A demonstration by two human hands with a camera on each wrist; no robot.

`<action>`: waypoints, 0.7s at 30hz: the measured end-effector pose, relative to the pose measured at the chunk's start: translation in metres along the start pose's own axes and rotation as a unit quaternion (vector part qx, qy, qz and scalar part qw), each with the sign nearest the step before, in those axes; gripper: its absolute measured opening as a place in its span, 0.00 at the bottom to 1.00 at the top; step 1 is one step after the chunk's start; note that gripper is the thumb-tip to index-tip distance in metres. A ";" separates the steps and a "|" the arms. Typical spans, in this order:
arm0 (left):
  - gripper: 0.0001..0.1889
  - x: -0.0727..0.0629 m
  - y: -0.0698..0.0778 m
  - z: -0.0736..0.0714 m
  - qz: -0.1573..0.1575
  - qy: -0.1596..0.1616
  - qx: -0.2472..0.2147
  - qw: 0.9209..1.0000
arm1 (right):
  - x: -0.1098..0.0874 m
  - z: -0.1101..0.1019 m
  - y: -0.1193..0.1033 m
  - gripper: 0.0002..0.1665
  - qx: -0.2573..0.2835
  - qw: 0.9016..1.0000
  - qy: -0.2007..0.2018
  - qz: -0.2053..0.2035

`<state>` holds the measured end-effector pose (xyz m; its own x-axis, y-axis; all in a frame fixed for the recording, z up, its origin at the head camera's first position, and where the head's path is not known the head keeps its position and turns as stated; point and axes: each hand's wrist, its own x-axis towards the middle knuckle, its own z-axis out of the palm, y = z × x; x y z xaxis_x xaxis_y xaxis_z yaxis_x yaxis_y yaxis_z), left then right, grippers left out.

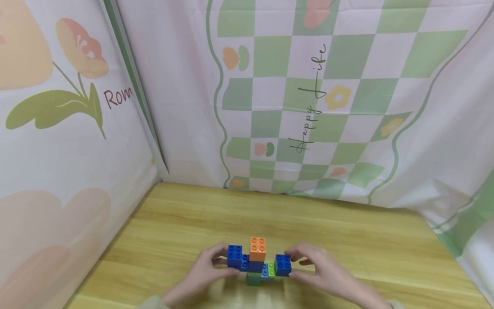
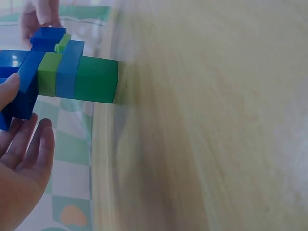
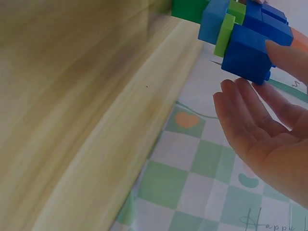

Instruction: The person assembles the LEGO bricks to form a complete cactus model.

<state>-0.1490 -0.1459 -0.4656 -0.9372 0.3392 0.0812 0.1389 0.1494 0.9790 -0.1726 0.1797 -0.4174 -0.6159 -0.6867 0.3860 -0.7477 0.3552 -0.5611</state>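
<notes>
A joined figure of toy building blocks stands upright near the table's front. Its green block (image 1: 253, 280) is lowest, and an orange block (image 1: 257, 248) tops the middle, above dark blue ones. On the left side my left hand (image 1: 204, 270) pinches a dark blue block (image 1: 234, 256) between thumb and fingers. My right hand (image 1: 322, 269) grips another dark blue block (image 1: 283, 265) on the right side, which sits by a thin lime block (image 3: 224, 36). Below this in the right wrist view is a lighter blue block (image 3: 213, 21). The left wrist view shows the green block's base close to the tabletop.
The wooden table (image 1: 185, 214) spreads behind and around the hands. A white curtain with a green checkered print (image 1: 270, 94) hangs along its back edge. At the left, a flower-printed cloth (image 1: 58, 163) borders the table.
</notes>
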 end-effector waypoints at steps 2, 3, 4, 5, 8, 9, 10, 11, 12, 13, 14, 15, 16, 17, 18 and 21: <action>0.24 0.000 0.000 0.000 0.000 0.000 0.003 1.000 | -0.001 0.002 0.001 0.20 0.002 1.000 0.007 0.003; 0.24 0.000 -0.001 0.000 0.000 0.001 0.005 1.000 | -0.001 0.003 0.002 0.20 0.002 1.000 0.011 0.003; 0.23 0.000 -0.001 0.000 -0.001 0.001 0.007 1.000 | -0.002 0.004 0.002 0.20 0.004 1.000 0.013 0.005; 0.23 0.000 -0.001 0.000 -0.001 0.001 0.008 1.000 | -0.002 0.005 0.002 0.19 0.005 1.000 0.016 0.007; 0.23 0.002 -0.001 0.000 -0.002 0.000 0.011 1.000 | -0.002 0.007 0.002 0.19 0.013 1.000 0.020 0.015; 0.22 0.002 -0.001 0.000 0.000 0.000 0.014 1.000 | -0.003 0.007 0.001 0.19 0.016 1.000 0.019 0.019; 0.22 0.003 -0.002 -0.001 0.000 0.000 0.016 1.000 | -0.003 0.008 0.001 0.18 0.019 0.999 0.020 0.021; 0.22 0.004 -0.002 -0.001 0.001 0.000 0.018 1.000 | -0.003 0.008 0.001 0.18 0.021 0.999 0.020 0.023; 0.22 0.004 -0.002 -0.001 0.003 0.000 0.019 1.000 | -0.003 0.008 0.000 0.18 0.024 0.999 0.020 0.026; 0.21 0.005 -0.003 -0.001 0.005 0.000 0.021 1.000 | -0.003 0.008 0.000 0.18 0.027 0.999 0.020 0.026; 0.21 0.006 -0.003 -0.001 0.006 0.001 0.022 1.000 | -0.003 0.008 0.000 0.18 0.029 0.999 0.020 0.027; 0.21 0.007 -0.003 -0.001 0.007 -0.001 0.024 1.000 | -0.004 0.007 0.000 0.17 0.031 0.999 0.019 0.029; 0.21 0.008 -0.003 -0.001 0.006 -0.002 0.025 1.000 | -0.004 0.007 0.000 0.17 0.032 0.999 0.019 0.031; 0.21 0.009 -0.003 0.000 0.004 -0.003 0.025 1.000 | -0.004 0.007 0.000 0.17 0.035 0.999 0.018 0.033; 0.21 0.010 -0.003 0.000 0.003 -0.005 0.026 1.000 | -0.005 0.007 0.000 0.17 0.036 0.999 0.017 0.035; 0.21 0.013 -0.002 0.002 -0.002 -0.010 0.027 1.000 | -0.006 0.006 0.001 0.15 0.040 0.998 0.015 0.044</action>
<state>-0.1606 -0.1399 -0.4665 -0.9312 0.3573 0.0723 0.1524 0.2014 0.9676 -0.1683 0.1809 -0.4246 -0.6865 -0.6358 0.3528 -0.6686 0.3612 -0.6500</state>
